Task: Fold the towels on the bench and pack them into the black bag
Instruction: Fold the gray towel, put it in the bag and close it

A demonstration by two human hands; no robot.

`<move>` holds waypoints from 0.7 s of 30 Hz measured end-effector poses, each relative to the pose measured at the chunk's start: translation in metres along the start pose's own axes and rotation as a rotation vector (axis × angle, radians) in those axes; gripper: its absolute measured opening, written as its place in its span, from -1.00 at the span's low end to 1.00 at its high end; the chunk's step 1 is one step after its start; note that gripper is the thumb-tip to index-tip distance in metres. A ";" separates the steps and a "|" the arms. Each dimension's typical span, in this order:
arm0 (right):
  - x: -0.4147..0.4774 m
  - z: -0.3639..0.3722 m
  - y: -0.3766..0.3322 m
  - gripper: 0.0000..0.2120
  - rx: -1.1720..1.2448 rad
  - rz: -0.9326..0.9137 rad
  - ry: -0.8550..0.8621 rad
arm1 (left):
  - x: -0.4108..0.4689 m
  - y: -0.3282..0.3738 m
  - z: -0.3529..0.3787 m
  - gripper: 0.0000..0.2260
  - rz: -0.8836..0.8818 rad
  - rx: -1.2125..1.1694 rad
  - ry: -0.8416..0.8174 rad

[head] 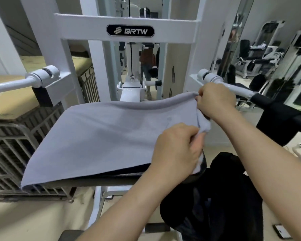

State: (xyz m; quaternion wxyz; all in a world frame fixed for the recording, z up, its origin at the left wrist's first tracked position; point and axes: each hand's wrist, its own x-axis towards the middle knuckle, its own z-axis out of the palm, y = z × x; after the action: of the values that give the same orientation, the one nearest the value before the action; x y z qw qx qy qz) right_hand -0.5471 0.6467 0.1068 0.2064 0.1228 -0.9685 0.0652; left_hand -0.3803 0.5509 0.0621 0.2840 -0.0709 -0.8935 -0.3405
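A grey towel [101, 136] lies spread over the black bench pad [111, 178] of a white gym machine. My right hand [214, 100] pinches the towel's far right corner and holds it lifted above the pad. My left hand [177, 150] grips the towel's near right edge, bunching the cloth. The towel's left side hangs over the pad's left edge. A black bag [221, 197] sits low at the right of the bench, below my forearms, its inside dark and hard to read.
The white machine frame [129, 26] rises straight ahead with two arm bars, the left bar [16, 84] and the padded right bar [268, 105]. A metal cage cart [10, 150] with cardboard stands left. A phone-like object [281, 231] lies on the floor at right.
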 end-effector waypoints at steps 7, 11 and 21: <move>0.019 0.024 0.025 -0.73 -0.102 -0.051 -0.238 | 0.021 0.026 0.056 -0.66 -0.304 -0.482 -0.358; 0.022 0.043 0.036 -0.56 0.440 -0.156 -0.412 | 0.001 0.022 0.059 -0.76 -0.332 -0.492 -0.357; 0.033 0.076 0.046 -0.43 0.769 -0.066 -0.756 | -0.047 -0.012 0.049 -0.65 -0.241 0.475 0.114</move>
State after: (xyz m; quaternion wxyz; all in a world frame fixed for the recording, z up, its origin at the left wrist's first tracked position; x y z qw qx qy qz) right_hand -0.6174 0.6703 0.0486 -0.2146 0.2348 -0.8772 0.3597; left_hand -0.3677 0.5762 -0.0005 0.3000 0.1239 -0.9328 -0.1563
